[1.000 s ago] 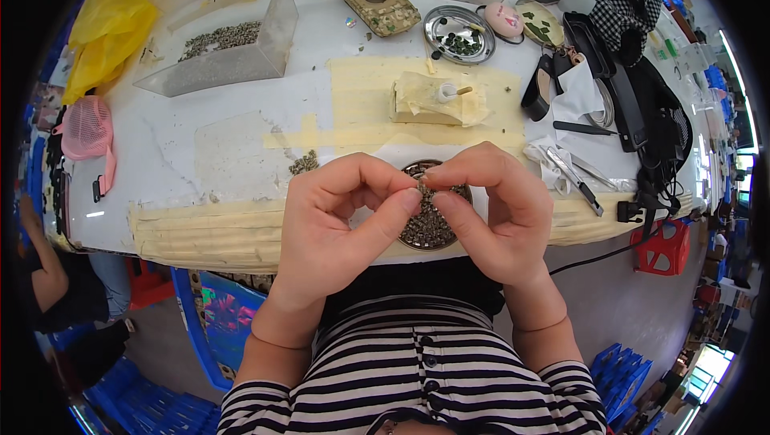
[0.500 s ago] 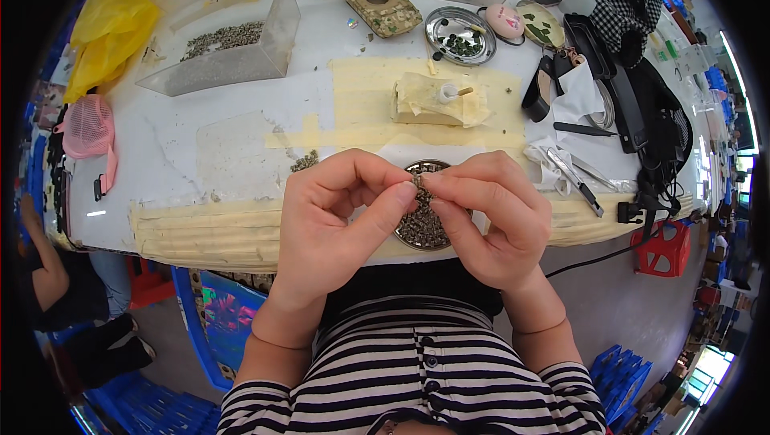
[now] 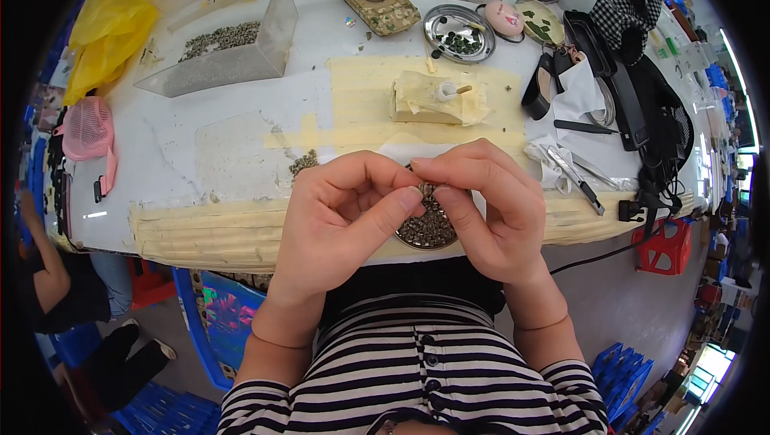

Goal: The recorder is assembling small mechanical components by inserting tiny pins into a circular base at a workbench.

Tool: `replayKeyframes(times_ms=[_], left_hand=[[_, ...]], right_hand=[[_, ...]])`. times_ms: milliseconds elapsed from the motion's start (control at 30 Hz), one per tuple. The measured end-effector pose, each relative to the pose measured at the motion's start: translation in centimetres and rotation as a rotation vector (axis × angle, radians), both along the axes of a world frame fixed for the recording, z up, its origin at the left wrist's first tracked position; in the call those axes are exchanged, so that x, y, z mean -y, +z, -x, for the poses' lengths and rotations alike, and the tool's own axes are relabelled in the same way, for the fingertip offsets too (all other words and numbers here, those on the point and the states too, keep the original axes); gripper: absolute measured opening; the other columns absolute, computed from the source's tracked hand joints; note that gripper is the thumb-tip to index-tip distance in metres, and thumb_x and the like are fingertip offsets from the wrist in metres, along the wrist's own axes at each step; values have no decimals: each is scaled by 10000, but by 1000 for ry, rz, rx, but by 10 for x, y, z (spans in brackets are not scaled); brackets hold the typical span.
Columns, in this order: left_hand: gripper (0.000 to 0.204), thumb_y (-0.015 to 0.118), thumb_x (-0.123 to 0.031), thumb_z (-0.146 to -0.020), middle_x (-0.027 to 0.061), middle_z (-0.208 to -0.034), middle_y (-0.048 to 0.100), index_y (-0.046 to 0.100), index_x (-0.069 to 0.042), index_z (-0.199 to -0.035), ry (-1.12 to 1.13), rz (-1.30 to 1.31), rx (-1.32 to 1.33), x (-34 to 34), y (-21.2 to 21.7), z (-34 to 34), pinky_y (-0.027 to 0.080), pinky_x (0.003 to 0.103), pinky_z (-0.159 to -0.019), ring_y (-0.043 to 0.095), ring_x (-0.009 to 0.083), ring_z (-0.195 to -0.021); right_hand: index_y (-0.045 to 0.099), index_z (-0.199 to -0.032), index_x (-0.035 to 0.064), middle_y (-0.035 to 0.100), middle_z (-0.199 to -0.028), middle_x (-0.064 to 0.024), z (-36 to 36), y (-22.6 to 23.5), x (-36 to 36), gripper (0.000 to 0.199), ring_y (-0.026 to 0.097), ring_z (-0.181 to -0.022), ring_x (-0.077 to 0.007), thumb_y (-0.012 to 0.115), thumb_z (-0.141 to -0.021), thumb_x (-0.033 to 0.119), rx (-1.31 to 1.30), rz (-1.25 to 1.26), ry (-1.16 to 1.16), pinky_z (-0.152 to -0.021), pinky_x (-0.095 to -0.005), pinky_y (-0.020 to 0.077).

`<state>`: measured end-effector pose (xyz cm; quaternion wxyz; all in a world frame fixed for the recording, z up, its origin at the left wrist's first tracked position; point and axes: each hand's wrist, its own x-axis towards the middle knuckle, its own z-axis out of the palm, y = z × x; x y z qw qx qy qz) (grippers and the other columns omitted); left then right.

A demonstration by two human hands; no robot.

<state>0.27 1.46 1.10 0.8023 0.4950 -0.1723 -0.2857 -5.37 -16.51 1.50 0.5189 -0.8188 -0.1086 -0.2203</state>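
Note:
A round metal dish [image 3: 427, 247] full of small grey-brown metallic pieces [image 3: 427, 226] lies at the table's near edge, under my fingers. Over its left side, my left hand [image 3: 341, 222] has thumb and forefinger pinched together. From the right, my right hand [image 3: 493, 210] brings its thumb and fingertips close to the left ones above the dish. A tiny piece seems to sit between the fingertips, too small to make out. Beyond the hands stands a tape-wrapped block [image 3: 433, 106] with a small white cup and a short stick on top. A little heap of similar pieces [image 3: 304, 163] lies left of the hands.
A clear bin [image 3: 216, 74] with more small pieces stands far left, near a yellow bag [image 3: 112, 26]. A metal dish [image 3: 459, 54] holds dark green bits. A utility knife [image 3: 581, 182], tweezers [image 3: 597, 172] and a black strap [image 3: 634, 106] lie right. Someone sits at far left.
My right forefinger has lifted and shifted slightly away from the left fingertips, and its thumb has come up. My left hand stays nearly in place. The person at far left has moved a leg.

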Motion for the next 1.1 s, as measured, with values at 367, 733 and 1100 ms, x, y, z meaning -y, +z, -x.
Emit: replayKeyframes(times_ms=[367,733,1100], left_hand=[[130,620,7,-946,83,-959,688,647,76,-1052,-45,9,-2,0,-1,-1,528,237,-817,650,112,-896],[130,629,-6,-945,91,-942,701,663,69,-1046,-20,-15,-15,-1,-3,2,526,228,-784,664,112,-880],[283,812,33,-720,82,-852,688,702,-1,-978,490,-387,872,9,-9,8,514,288,-648,636,188,-730]], right_hand=[[729,-959,35,683,-828,-74,-2,2,3,179,658,-763,-207,725,-793,-31,-14,-48,7,-671,-295,518],[714,-918,25,673,-805,-78,-4,14,5,136,646,-737,-214,719,-795,-35,-19,60,20,-650,-299,505],[701,-895,3,679,-813,-88,-5,13,4,86,649,-722,-194,709,-817,-32,-52,-18,-5,-653,-285,512]])
